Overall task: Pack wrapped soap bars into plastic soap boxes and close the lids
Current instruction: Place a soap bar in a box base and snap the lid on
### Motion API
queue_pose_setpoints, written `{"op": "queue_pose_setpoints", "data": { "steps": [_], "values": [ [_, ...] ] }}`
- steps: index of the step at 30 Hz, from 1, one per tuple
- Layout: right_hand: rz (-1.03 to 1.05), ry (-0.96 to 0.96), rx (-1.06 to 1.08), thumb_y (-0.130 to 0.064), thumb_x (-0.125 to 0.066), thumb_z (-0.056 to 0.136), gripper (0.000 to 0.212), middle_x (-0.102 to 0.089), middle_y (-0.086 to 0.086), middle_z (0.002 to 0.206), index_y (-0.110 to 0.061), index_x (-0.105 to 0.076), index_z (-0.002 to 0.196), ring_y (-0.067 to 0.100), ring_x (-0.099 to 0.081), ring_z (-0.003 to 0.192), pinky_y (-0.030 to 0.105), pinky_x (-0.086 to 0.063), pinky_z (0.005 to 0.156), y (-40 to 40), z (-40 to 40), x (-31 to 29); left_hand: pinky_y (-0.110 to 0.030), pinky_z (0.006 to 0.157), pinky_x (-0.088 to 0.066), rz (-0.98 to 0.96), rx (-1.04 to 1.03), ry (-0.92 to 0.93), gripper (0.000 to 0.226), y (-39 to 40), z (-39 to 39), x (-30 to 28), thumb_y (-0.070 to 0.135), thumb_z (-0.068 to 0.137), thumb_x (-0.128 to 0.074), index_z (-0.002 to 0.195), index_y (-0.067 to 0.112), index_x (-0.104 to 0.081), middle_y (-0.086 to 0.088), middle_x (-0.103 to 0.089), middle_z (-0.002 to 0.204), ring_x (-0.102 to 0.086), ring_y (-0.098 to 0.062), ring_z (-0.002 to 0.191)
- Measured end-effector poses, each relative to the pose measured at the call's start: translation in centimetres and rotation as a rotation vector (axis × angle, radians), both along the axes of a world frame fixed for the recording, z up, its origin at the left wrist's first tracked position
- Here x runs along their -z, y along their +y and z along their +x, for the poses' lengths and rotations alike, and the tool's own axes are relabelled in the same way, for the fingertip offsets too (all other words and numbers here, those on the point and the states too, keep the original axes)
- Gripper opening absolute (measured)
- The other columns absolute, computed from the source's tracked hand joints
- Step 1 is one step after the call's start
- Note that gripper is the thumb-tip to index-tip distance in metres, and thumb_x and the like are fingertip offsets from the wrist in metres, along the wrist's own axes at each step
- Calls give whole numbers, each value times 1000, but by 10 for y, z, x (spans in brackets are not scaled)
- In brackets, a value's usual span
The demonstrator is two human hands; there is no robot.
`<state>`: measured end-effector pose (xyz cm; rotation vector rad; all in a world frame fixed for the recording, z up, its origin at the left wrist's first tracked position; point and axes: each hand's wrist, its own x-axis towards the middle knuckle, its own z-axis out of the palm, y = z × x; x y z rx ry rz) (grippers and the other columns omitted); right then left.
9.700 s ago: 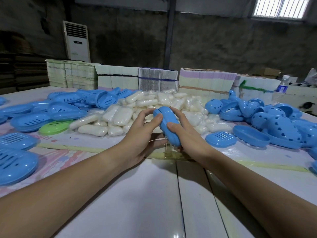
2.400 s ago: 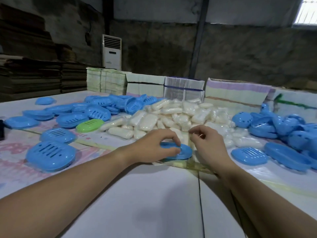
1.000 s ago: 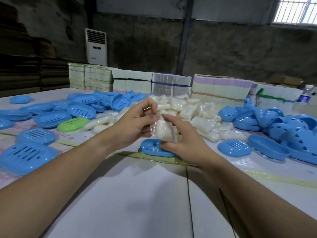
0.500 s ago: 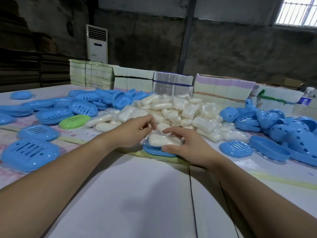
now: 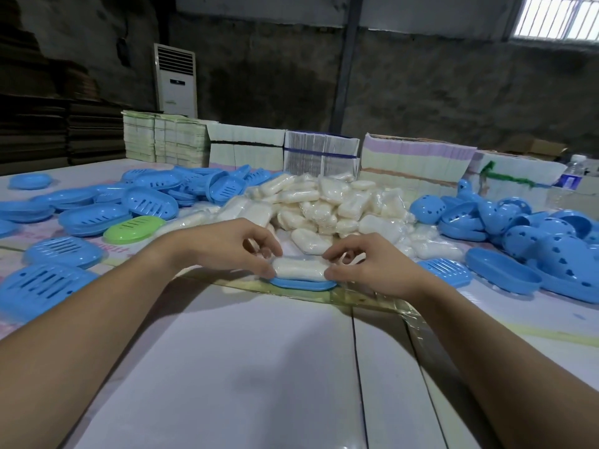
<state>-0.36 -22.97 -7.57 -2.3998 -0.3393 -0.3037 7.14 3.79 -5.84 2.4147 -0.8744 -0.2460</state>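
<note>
White panelled counter (image 5: 259,367); landmark: heap of film-wrapped white soap bars (image 5: 327,202). Just in front of heap, shallow blue oval plastic box base (image 5: 303,284), one wrapped white soap bar (image 5: 299,268) seated in it. Left hand (image 5: 227,246) and right hand (image 5: 372,265) pinch the bar's ends with fingertips. Judged: bar light, rigid; film slippery, so hold ends. No lid on yet.

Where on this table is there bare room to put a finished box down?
The near table top between the two forearms is bare right up to the blue tray holding the soap bar. A smaller bare strip lies at the near right. Beyond is crowded: blue lids left, the soap pile middle, blue shells right.
</note>
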Motion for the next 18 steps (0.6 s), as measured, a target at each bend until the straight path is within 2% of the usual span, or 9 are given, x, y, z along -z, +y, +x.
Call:
{"op": "queue_pose_setpoints", "data": {
  "steps": [2,4,6,8,11,14,16,18],
  "values": [
    [-13,-6,5,-36,-82,69,20,-62,-32,77,-37,-74,87,-1,-57,77,17,-47,71,1,1,1,-25,87,-54,5,-12,-29,31,-1,0,2,46,75,-82,104,46,-70,16,-68,107,-65,-6,95],
    [-15,-9,9,-40,-82,67,20,-63,-32,78,-38,-74,86,-1,-58,79,19,-48,73,2,2,2,-25,88,-52,-29,-18,-36,32,-3,0,4,41,76,-84,106,42,-72,9,-70,107,-65,-10,96],
    [-9,-10,1,-43,-81,66,19,-65,-28,80,-39,-75,84,0,-60,81,22,-49,75,3,3,2,-22,87,-51,-92,-17,-49,34,-4,-1,5,32,77,-85,109,36,-74,4,-72,104,-65,-11,96],
    [2,-12,-10,-40,-81,70,13,-68,-23,81,-41,-75,82,3,-61,81,24,-50,76,3,3,2,-15,82,-49,-161,-10,-62,37,-5,-1,5,25,75,-87,109,32,-75,1,-72,100,-65,-6,92],
    [-11,-4,-21,-41,-79,73,9,-71,-13,85,-45,-74,80,7,-62,83,29,-53,78,4,1,-1,-11,77,-49,-214,-9,7,35,-5,-2,6,21,75,-87,108,28,-76,3,-71,87,-64,-1,82],
    [-25,42,-10,-52,-75,66,17,-72,-5,88,-47,-73,82,12,-64,84,32,-54,78,4,-1,-4,-6,73,-47,-243,-15,64,30,-4,0,8,19,79,-85,106,28,-77,15,-72,79,-68,-1,85],
    [-37,57,12,-46,-78,70,13,-72,-8,84,-46,-72,82,8,-65,79,25,-53,71,4,-2,-4,-5,72,-47,-270,-23,62,29,-6,0,10,19,78,-85,105,28,-77,17,-71,77,-67,0,83],
    [-28,48,32,-37,-80,74,13,-69,-21,76,-41,-74,84,-1,-62,72,12,-44,63,5,-2,-5,-7,73,-48,-286,-19,48,29,-9,-1,12,19,79,-85,106,27,-77,16,-69,74,-65,-1,80]
  ]
}}
